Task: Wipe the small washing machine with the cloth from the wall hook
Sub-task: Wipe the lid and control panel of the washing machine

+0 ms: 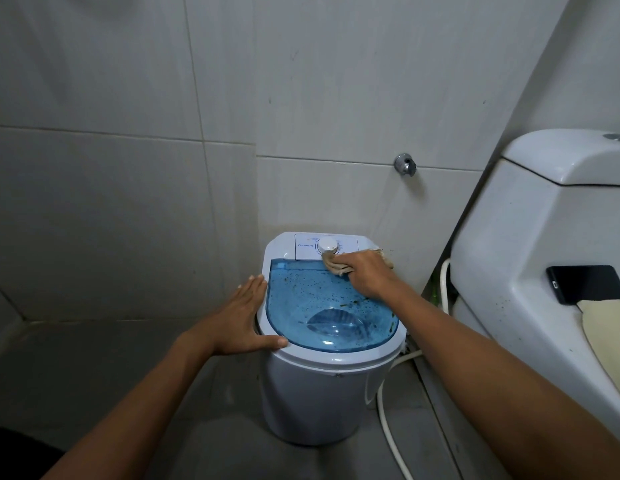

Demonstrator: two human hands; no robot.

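Observation:
A small white washing machine [312, 393] stands on the floor against the tiled wall. Its clear blue lid [322, 306] is speckled with dark dirt. A white dial [327, 244] sits on the control panel at the back. My right hand [365, 273] presses a crumpled beige cloth [334, 265] onto the back right of the top, just below the dial. My left hand [242, 318] lies flat against the machine's left rim, fingers spread, thumb on the front edge.
A white toilet [530, 244] stands close on the right, with a black phone [587, 284] and a beige cloth [610, 337] on it. A white hose [388, 424] runs along the floor beside the machine. A metal wall fitting [405, 164] sits above.

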